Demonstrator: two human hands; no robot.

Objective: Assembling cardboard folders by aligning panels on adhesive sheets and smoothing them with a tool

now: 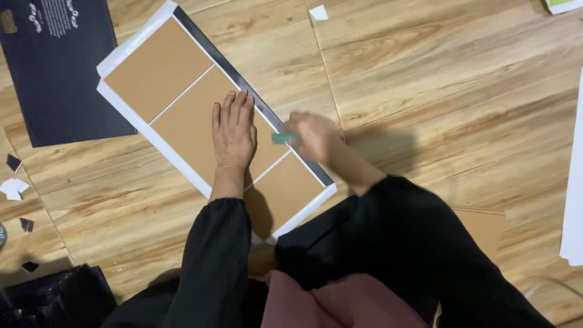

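1. The floor [437, 79] is showing as wood-grain planks, smooth with a soft sheen.
2. The brown panels [182, 91] are looking like matt cardboard, lying on a white paper sheet [124, 106] whose folded dark edge strip [243, 79] is appearing slightly glossy.
3. The dark sheet [54, 73] is reading as smooth, matt card.
4. The small green tool [280, 138] is looking like plastic, though it is blurring.
5. The black sleeves [215, 261] are looking like soft, matt cloth.
6. Paper scraps [13, 187] are appearing thin and matt.
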